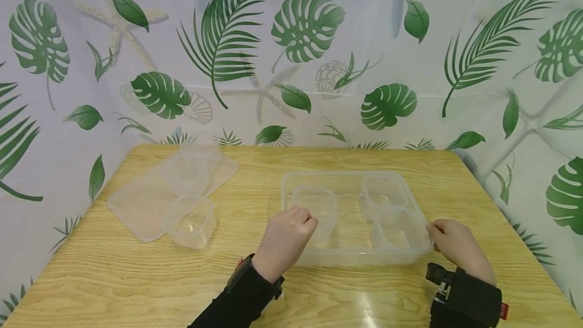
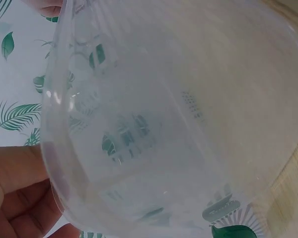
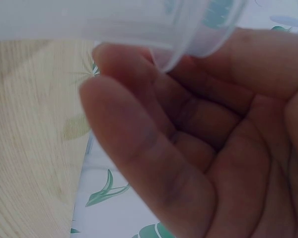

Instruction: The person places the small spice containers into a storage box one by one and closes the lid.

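Note:
A large translucent plastic box (image 1: pixel 364 258) stands on the table. Inside its right half are two small translucent plastic containers, a back one (image 1: pixel 386 191) and a front one (image 1: pixel 392 232). My left hand (image 1: pixel 288 234) pinches the rim of another small plastic container (image 2: pixel 154 124) at the box's left side; whether that container touches the bottom cannot be told. With thumb and fingers, my right hand (image 1: pixel 457 242) grips the rim of the box at its front right corner. In the right wrist view, the rim lies between the fingers of my right hand (image 3: pixel 188 134).
On the left of the wooden table (image 1: pixel 114 277) lies a flat translucent lid (image 1: pixel 136 206), with a small plastic container (image 1: pixel 186 171) on it. A further small container (image 1: pixel 191 224) sits by its front edge. A leaf-patterned cloth (image 1: pixel 246 115) hangs behind the table.

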The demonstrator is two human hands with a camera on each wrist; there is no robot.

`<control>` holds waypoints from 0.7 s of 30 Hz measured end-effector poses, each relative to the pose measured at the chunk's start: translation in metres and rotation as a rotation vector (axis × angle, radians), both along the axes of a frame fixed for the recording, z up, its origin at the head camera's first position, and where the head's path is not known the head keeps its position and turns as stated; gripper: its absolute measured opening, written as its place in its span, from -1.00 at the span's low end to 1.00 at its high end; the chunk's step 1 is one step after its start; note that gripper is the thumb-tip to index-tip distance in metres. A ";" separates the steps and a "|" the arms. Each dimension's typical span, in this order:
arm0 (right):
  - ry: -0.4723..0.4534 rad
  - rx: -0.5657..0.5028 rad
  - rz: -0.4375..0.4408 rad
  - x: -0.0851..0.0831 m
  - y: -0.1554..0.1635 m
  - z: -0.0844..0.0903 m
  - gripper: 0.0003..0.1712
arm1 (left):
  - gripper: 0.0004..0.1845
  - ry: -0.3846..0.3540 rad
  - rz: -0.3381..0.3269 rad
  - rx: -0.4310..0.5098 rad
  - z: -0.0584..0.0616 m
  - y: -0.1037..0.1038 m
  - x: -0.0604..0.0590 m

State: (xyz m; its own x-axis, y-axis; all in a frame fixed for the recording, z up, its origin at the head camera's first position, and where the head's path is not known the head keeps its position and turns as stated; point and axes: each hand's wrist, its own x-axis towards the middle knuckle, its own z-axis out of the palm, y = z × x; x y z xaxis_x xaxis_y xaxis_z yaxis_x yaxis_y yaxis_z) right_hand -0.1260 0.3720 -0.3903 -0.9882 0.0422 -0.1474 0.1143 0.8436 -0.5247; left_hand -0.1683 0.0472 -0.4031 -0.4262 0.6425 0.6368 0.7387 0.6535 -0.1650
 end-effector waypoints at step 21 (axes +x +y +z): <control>0.010 -0.001 -0.003 0.000 0.000 0.001 -0.65 | -0.96 -0.044 0.036 -0.093 -0.014 0.007 -0.003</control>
